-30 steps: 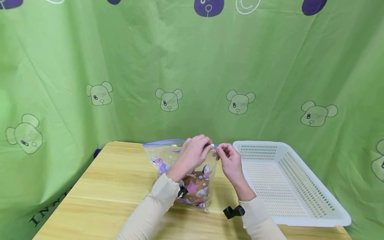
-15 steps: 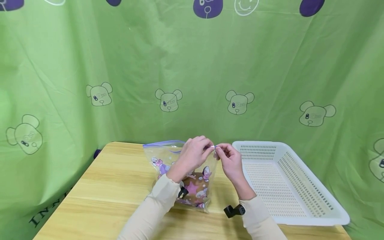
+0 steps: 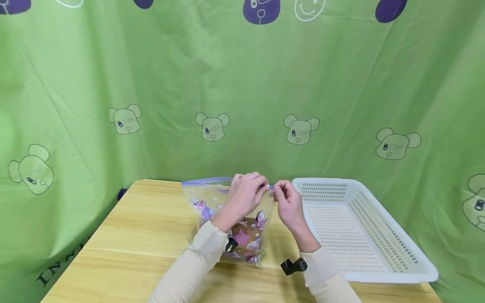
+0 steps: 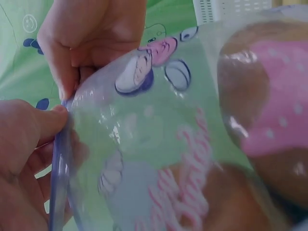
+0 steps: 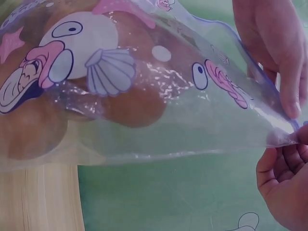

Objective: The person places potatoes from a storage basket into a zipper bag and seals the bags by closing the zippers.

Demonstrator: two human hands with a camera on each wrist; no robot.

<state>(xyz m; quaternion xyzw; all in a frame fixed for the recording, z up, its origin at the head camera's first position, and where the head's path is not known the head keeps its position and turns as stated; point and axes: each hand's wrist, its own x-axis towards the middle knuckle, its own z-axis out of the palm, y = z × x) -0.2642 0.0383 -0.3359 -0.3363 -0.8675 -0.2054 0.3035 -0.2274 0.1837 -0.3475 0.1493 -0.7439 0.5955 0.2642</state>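
A clear zip bag (image 3: pixel 261 235) printed with cartoon shells and starfish stands on the wooden table, holding several round brown things (image 5: pixel 139 103) blurred by the plastic. My left hand (image 3: pixel 246 193) pinches its purple zip edge (image 4: pixel 60 159) near the right corner, thumb on the near side. Right beside it, my right hand (image 3: pixel 289 202) pinches the corner end of that same edge between thumb and curled fingers. Left of my hands, the bag's mouth (image 3: pixel 206 181) gapes slightly.
A white perforated plastic basket (image 3: pixel 394 277) sits on the right of the wooden table (image 3: pixel 140 235). Behind the table hangs a green curtain (image 3: pixel 250 92) with bear-head prints. Black wrist cameras are strapped on both sleeves.
The right hand shifts very slightly at the bag's corner, and a little more of the purple zip shows between the two hands. The bag keeps its place.
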